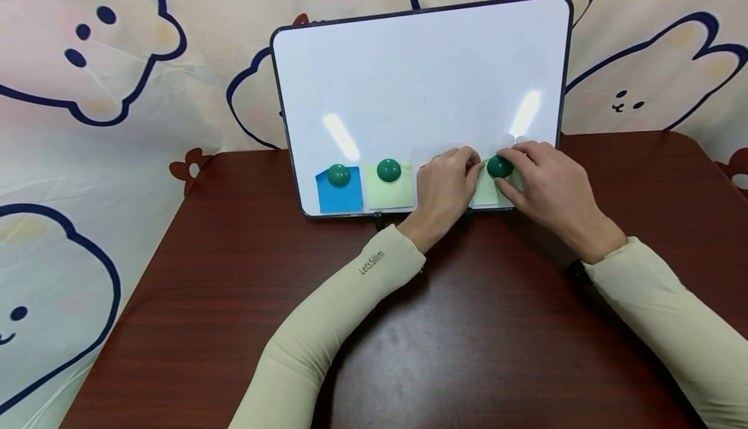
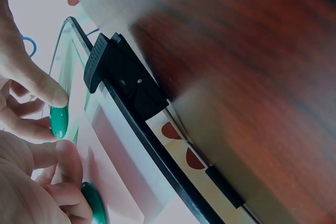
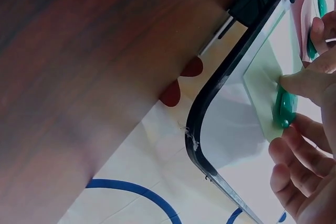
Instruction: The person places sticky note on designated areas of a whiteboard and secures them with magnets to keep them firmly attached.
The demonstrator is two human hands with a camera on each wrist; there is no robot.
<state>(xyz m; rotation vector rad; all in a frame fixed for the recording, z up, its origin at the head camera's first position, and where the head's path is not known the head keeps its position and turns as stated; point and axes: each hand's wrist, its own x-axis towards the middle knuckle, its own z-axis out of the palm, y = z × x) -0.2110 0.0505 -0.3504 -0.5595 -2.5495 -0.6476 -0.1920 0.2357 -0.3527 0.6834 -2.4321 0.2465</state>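
Observation:
My right hand (image 1: 552, 192) pinches a round green magnet (image 1: 499, 166) between thumb and fingers, over a pale green sticky note (image 1: 485, 190) at the lower right of a whiteboard (image 1: 421, 91). In the right wrist view the magnet (image 3: 286, 108) lies against the note. Close beside it, my left hand (image 1: 445, 185) has its fingertips together at that note's upper left corner and seems to pinch it. Behind the left fingers, the left wrist view shows another green magnet (image 2: 93, 203) on a pink sticky note (image 2: 118, 184), mostly hidden in the head view.
Further left on the board are a blue note (image 1: 340, 198) and a second pale green note (image 1: 390, 192), each under a green magnet. Black clips (image 2: 126, 77) of a stand grip the board's lower edge. A dark wooden table (image 1: 438, 351) lies in front; a patterned cloth hangs behind.

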